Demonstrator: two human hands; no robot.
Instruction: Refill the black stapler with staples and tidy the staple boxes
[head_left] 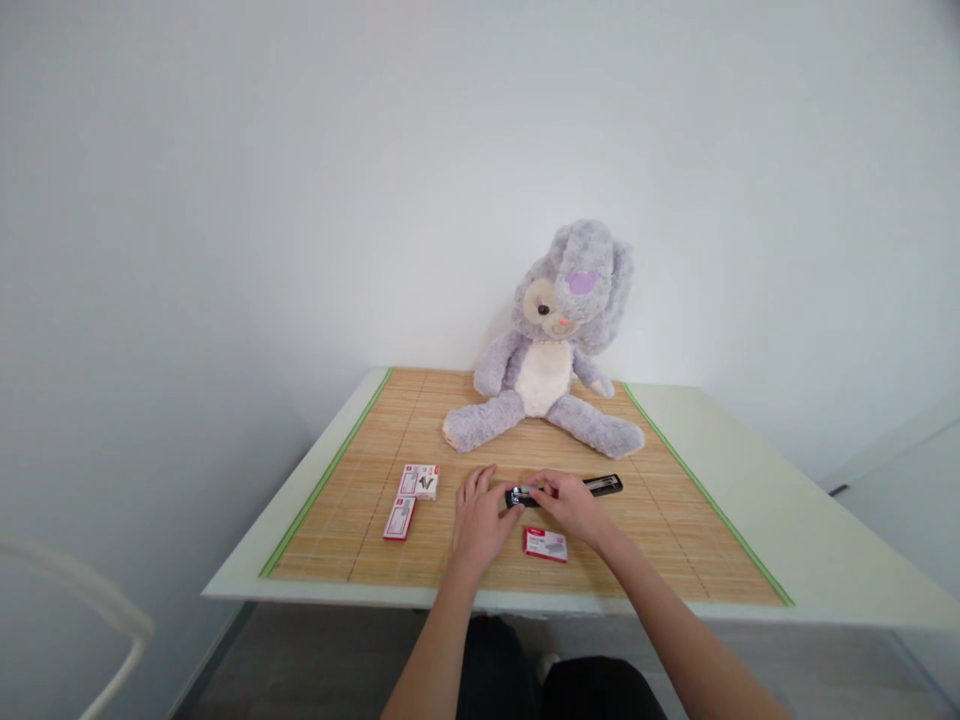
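A black stapler (592, 486) lies opened out flat on the bamboo mat (360, 500), its metal channel showing. My left hand (480, 512) rests on the mat at the stapler's left end, fingers curled against it. My right hand (574, 503) is over the middle of the stapler, fingertips pinched together on its top; whether they hold anything small I cannot make out. A red and white staple box (545, 544) lies just in front of my right hand.
Two more red and white staple boxes (419, 481) (400, 518) lie on the left of the mat. A grey plush rabbit (551, 350) sits at the back of the white table (810, 520) against the wall. A white chair rail (90, 600) shows at lower left.
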